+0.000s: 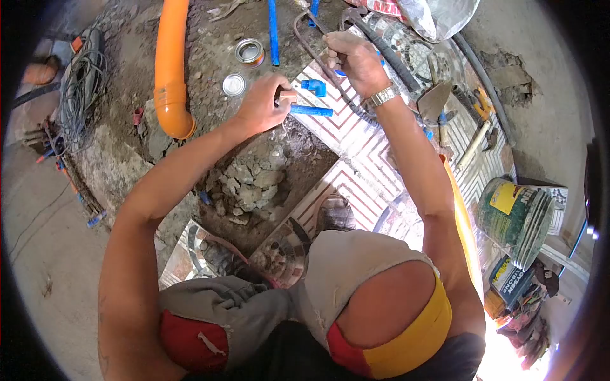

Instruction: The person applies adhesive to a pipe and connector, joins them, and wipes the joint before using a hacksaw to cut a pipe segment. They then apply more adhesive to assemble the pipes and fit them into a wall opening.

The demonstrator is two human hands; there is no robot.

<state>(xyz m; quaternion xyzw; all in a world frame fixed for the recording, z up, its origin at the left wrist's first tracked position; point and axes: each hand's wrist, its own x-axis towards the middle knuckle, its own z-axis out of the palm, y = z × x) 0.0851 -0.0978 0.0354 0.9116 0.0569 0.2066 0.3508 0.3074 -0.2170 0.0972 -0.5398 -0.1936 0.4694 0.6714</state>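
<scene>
My left hand point(267, 105) is closed around one end of a short blue pipe point(314, 111), which points right over the patterned tiles. Just above the pipe lies a blue elbow fitting point(314, 87). My right hand point(361, 63), with a metal watch at the wrist, is raised with its fingers pinched; what they hold is too small to make out. A bent metal bar point(309, 44) passes beneath its fingertips. An open can point(249, 53) and a round lid point(234, 84) sit on the dirt beyond my left hand.
A large orange pipe point(170, 82) stands at left beside coiled grey cable point(82, 95). Broken rubble point(248, 184) fills the dug ground before my feet. At right are a trowel point(434, 101), a hammer point(476, 140) and a green bucket point(515, 219). A white sack point(438, 16) lies at the top.
</scene>
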